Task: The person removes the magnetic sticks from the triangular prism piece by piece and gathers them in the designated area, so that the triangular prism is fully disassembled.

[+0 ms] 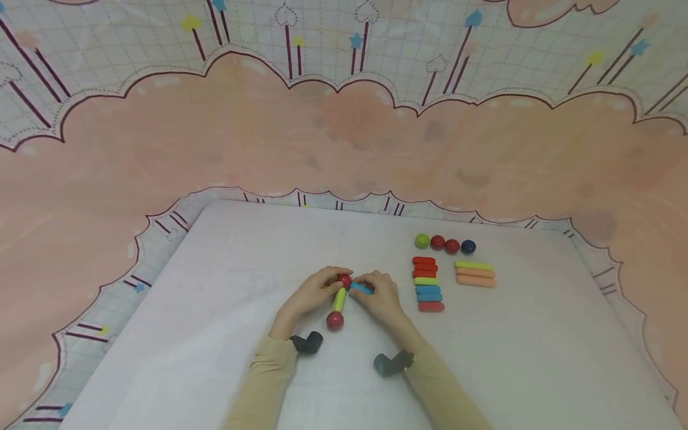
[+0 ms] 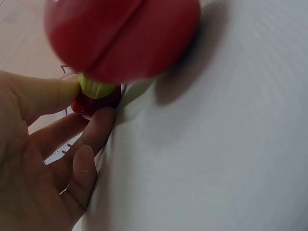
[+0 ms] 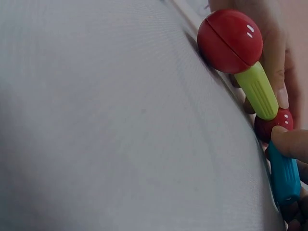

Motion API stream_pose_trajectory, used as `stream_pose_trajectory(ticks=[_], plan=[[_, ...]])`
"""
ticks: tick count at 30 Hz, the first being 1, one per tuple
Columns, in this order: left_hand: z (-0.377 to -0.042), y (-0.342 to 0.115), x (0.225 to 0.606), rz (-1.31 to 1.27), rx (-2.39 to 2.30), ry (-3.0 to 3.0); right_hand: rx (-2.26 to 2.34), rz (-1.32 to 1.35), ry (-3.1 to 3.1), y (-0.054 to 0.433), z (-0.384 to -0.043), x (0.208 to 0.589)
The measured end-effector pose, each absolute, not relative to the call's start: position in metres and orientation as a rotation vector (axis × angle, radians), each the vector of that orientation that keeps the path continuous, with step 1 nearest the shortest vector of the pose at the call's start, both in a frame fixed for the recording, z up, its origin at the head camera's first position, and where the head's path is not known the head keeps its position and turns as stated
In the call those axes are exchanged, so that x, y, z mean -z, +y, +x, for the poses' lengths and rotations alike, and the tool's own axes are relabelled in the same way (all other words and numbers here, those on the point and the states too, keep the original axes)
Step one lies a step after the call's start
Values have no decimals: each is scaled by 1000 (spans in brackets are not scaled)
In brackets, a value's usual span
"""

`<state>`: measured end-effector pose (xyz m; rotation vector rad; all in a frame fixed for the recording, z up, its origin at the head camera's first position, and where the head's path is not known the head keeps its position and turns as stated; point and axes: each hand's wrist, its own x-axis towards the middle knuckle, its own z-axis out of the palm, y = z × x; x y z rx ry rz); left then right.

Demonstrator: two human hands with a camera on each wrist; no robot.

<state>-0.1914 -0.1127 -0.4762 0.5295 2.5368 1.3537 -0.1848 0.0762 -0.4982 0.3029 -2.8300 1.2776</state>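
Observation:
My left hand (image 1: 312,292) grips a small red ball (image 1: 344,280) at the far end of a yellow-green rod (image 1: 339,300). A second red ball (image 1: 335,321) sits on the rod's near end, large in the left wrist view. From the right, my right hand (image 1: 381,301) pinches a blue rod (image 1: 362,288) between thumb and fingers. In the right wrist view the blue rod (image 3: 285,173) has its end against the far red ball (image 3: 284,120); whether it is joined there is hidden by the thumb.
To the right lie a stack of short red, yellow-green and blue rods (image 1: 427,289) and longer yellow-green and orange rods (image 1: 475,273). Behind them is a row of balls: green (image 1: 421,241), two red (image 1: 445,243) and dark blue (image 1: 468,246). White cloth covers the table (image 1: 215,310).

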Motion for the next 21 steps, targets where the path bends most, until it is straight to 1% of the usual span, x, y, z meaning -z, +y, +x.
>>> stream_pose_trajectory(ticks=[12, 21], plan=[[-193, -108, 481, 501, -1367, 2549, -1273, 342, -2838, 81, -183, 497], [-195, -110, 484, 470, -1392, 2545, -1439, 350, -2900, 89, -184, 496]])
